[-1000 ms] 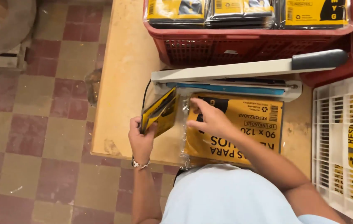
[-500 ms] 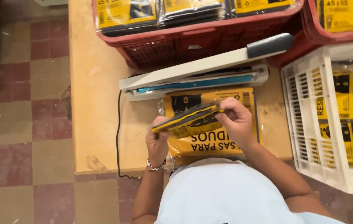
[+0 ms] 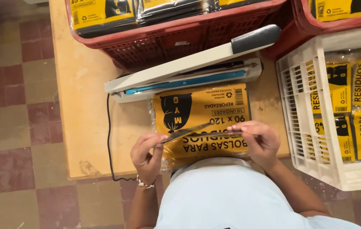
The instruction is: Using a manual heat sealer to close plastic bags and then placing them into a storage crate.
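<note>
Edge-on, thin packet [image 3: 201,132] pinched between both hands [image 3: 146,153] [image 3: 260,142], above yellow stack [image 3: 201,106].

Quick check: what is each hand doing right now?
Left hand: closed on the left end of a flat yellow-and-black packet.
Right hand: closed on the packet's right end.

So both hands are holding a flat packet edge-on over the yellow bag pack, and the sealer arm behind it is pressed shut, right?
Not quite: the head view shows the sealer arm raised open, not pressed shut. The left hand and right hand do hold the flat packet edge-on over the yellow bag pack.
</note>
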